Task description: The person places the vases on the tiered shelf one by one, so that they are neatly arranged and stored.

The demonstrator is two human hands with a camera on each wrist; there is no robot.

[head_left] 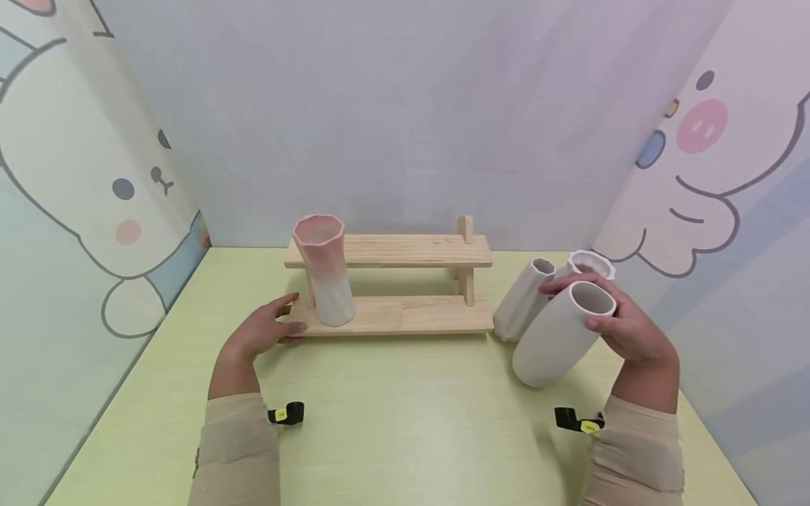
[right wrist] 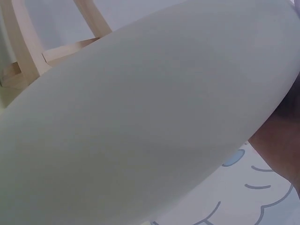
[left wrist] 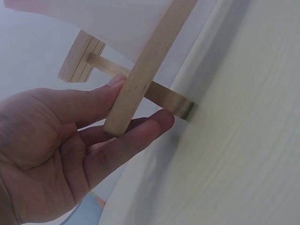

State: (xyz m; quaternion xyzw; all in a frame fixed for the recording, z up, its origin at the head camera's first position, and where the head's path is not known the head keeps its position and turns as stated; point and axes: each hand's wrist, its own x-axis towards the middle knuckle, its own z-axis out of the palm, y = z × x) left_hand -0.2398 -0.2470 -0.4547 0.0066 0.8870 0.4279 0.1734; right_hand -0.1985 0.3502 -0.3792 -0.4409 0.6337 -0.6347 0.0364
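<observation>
A two-tier wooden shelf (head_left: pixel 411 316) stands at the middle of the table. My left hand (head_left: pixel 262 328) grips the left end of its lower board, thumb above and fingers beneath, as the left wrist view shows on the board's end (left wrist: pixel 140 70). On that lower board a pink-and-white vase (head_left: pixel 329 274) stands near the left end. To the right, my right hand (head_left: pixel 633 327) holds a smooth white vase (head_left: pixel 553 341) near its rim, tilted with the mouth toward the upper right. This vase (right wrist: pixel 150 112) fills most of the right wrist view.
Behind the held vase are a slim white vase (head_left: pixel 519 302), leaning, and another white vase with a wavy rim (head_left: pixel 591 261), partly hidden by the right hand. The pale yellow-green table (head_left: pixel 405 422) meets a grey back curtain (head_left: pixel 405 126) and cartoon-printed side curtains.
</observation>
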